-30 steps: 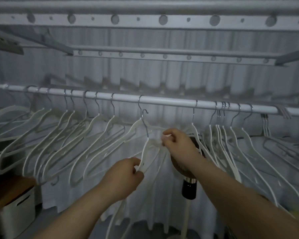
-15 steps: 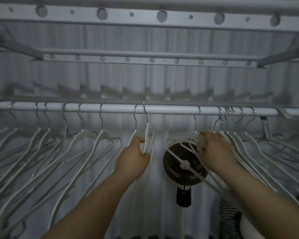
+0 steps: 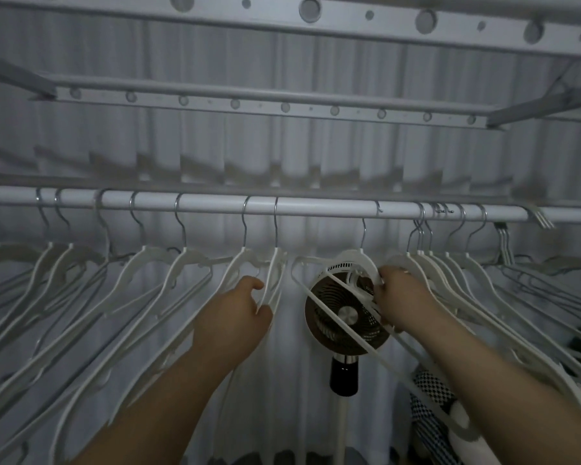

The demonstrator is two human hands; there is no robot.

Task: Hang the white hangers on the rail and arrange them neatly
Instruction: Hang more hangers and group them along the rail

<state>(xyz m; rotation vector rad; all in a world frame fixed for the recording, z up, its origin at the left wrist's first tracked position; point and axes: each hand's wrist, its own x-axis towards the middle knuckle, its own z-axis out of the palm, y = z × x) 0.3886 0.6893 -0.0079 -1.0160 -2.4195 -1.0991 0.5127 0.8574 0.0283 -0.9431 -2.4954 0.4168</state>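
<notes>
Hands both up at the rail (image 3: 316, 209), each on a hanger. Left hand (image 3: 235, 317): thumb and fingers pinched on the shoulder of a white hanger (image 3: 274, 280) whose hook is already over the rail, approx. centre. Grip sits low on the arm, prob. to steady it and square it w/ its neighbour. Right hand (image 3: 405, 297): fingers curled round the shoulder of a second hanger (image 3: 336, 263), hook also over the rail, body swung out at an angle across the fan (image 3: 348, 310) standing behind. Looks like it's being held to turn or slide it toward the others; my guess only.

Gap on the rail btw. the two held hangers; right-hand one hangs apart from both groups.

Counts (dim light, edges blurred, so approx.):
- hooks on rail left of centre, incl. the left-hand one: 8 I can make out, spaced fairly evenly
- the lone angled hanger: 1
- right group (image 3: 450, 263): at least 5 hooks, bunched tight, some overlapping; exact no. can't tell
- far right: a few more thin hooks jammed together, uncountable
- fans: 1
- hands: 2

Checked cloth (image 3: 430, 417) lower right, under the right forearm. Curtain (image 3: 282, 146) behind everything.

Left side reads as tidy; right cluster prob. wants spreading.
</notes>
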